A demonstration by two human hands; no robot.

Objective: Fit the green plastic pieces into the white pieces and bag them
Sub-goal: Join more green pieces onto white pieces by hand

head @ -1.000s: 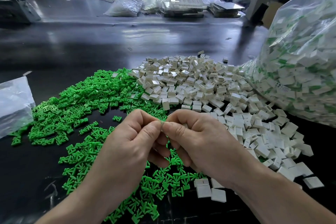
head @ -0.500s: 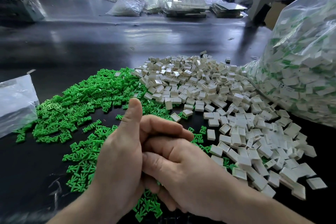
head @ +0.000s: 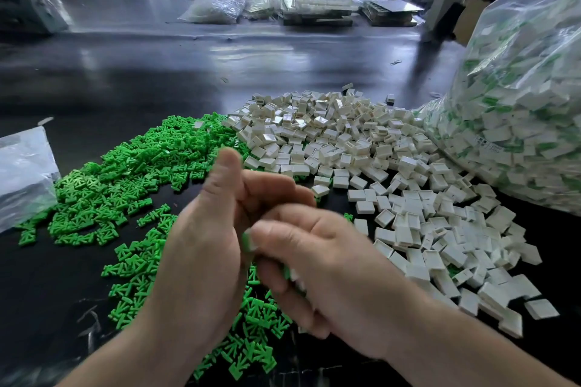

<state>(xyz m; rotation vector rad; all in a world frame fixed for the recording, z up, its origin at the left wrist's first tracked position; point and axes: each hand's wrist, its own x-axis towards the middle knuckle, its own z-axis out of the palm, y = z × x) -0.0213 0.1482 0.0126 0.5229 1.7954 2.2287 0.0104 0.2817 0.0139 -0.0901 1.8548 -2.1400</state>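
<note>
Risk: dropped part while my hands work over the piles.
Green pieces lie heaped at left on the table. My left hand is curled, thumb raised; I cannot tell whether it holds anything. My right hand pinches a blurred green piece. A loose pinch would likely drop it into the heap. White pieces lie to the right. The filled bag touches them and could slump.
</note>
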